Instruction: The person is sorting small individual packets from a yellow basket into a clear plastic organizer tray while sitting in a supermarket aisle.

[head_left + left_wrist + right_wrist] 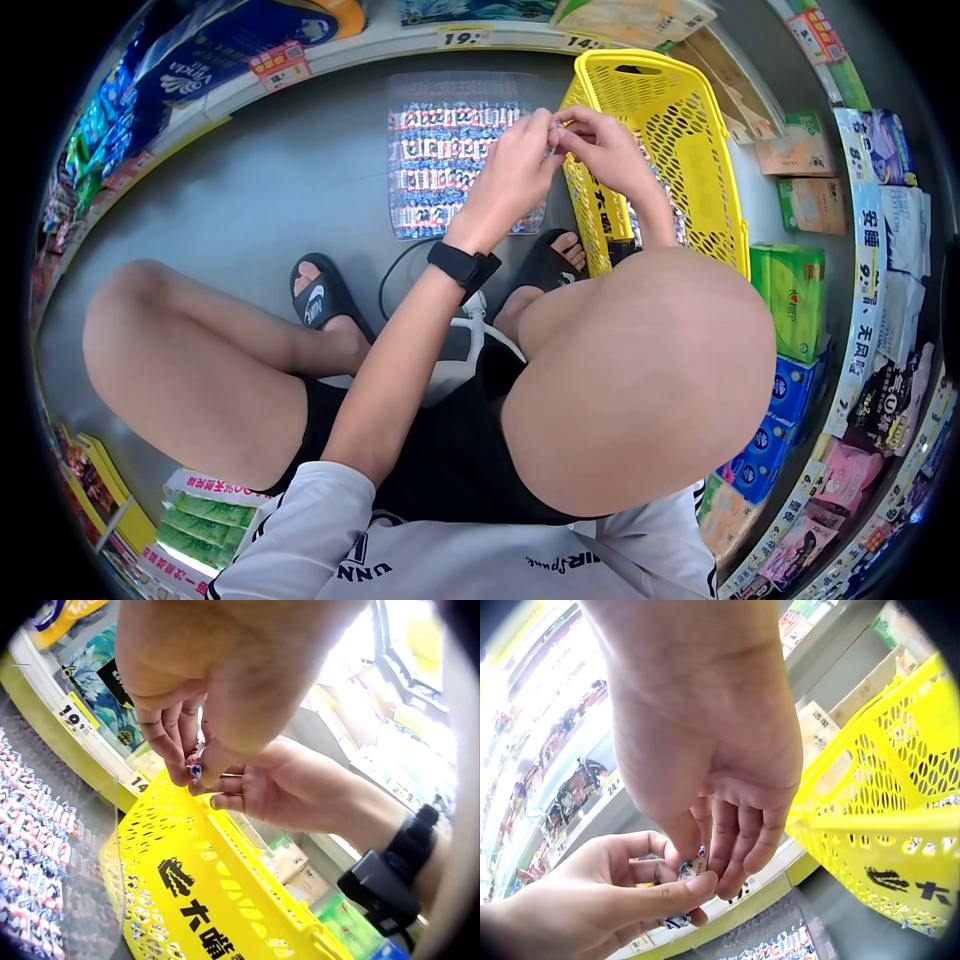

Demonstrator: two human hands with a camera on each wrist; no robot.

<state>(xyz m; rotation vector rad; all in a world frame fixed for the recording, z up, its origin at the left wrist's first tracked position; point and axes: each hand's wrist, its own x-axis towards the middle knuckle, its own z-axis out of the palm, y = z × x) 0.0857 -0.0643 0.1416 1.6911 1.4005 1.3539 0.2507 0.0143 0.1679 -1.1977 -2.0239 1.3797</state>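
As the person crouches, the left hand and right hand meet, raised beside the yellow basket, both sets of curled fingertips pinching a small wrapped candy between them.

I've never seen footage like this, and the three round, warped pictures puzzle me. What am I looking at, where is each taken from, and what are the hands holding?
There is no machine here: a person crouches in a shop aisle wearing three cameras. The wide picture comes from the head and looks down at both hands. The other two come from the wrists, each looking past its own hand. The left hand and right hand together pinch one wrapped sweet close to a yellow basket. On the grey floor lies a clear pack of many small sweets. Stocked shelves surround the person.
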